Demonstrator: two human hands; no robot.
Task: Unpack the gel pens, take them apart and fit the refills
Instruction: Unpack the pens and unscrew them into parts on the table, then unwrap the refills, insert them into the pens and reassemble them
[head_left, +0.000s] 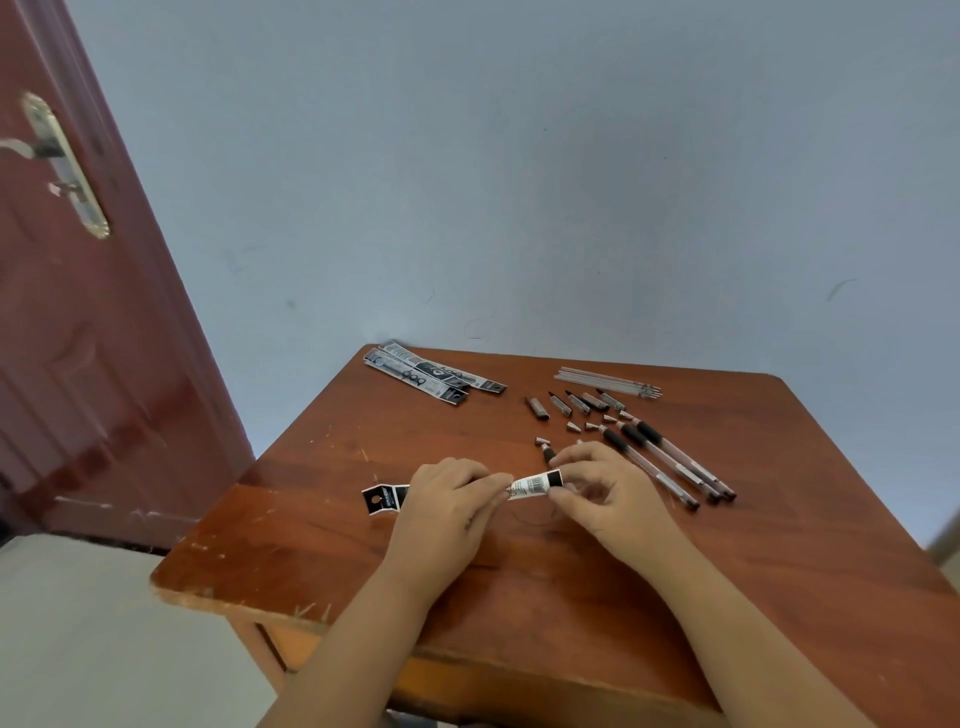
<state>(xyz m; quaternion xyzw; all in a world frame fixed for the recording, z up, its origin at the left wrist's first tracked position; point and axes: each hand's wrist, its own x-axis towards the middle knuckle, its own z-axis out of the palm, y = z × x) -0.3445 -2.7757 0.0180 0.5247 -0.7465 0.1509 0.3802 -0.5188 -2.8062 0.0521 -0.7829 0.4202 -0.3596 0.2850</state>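
- At table centre, a packaged gel pen (535, 485) lies roughly level across the wooden table (337, 545), its barcoded end toward 3 o'clock and its black hanger tab (383, 499) sticking out at 9 o'clock.
- Left hand (447, 499): fingers curled over the middle of the pack, gripping it; the part under the hand is hidden.
- Right hand (597, 483): thumb and fingertips pinch the black-tipped end of the same pack.
- At 1 o'clock from the hands, three pen barrels (670, 460) with black rubber grips lie side by side, touching or nearly so, pointing toward 11 o'clock.
- Beyond them, small nose cones (574, 427) are scattered, and five pen caps (571, 404) sit in a loose row.
- One more black grip end (548, 454) shows just beside the right hand's fingers; whether it touches them cannot be told.
- At 12 to 1 o'clock, near the far edge, a bundle of clear refills (608, 382) lies together.
- At 11 o'clock, a stack of flat black-and-grey wrappers (431, 378) rests near the far left corner; whether they hold pens cannot be told.
- At 9 to 10 o'clock, off the table, stands a dark red door (78, 364) with a metal handle (47, 150).
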